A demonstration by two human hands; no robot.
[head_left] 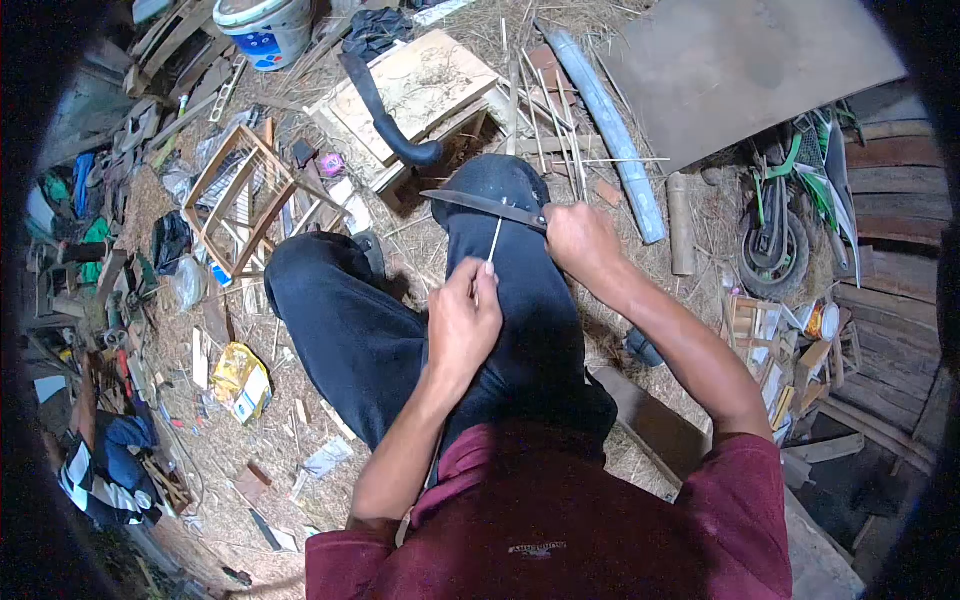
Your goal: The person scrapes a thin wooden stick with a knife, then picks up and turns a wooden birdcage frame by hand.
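Note:
My right hand (583,242) is closed around the handle of a knife. Its long dark blade (478,203) points left across my raised knee (500,178). Between the fingers of my left hand (465,315) is a thin pale stick (496,240), pinched near its lower end. The stick's upper end meets the blade's edge just above my thigh; whether the edge bites into it is too small to tell. Beyond my knee, a large curved blade with a black handle (405,142) lies on a low wooden bench (435,75) scattered with shavings.
Several thin strips (560,125) and a long grey-blue pole (605,130) lie past my knee. A wooden frame (245,200) stands to the left, and a white bucket (265,30) behind it. At lower left another person (105,480) sits. A green bike (785,200) is at right.

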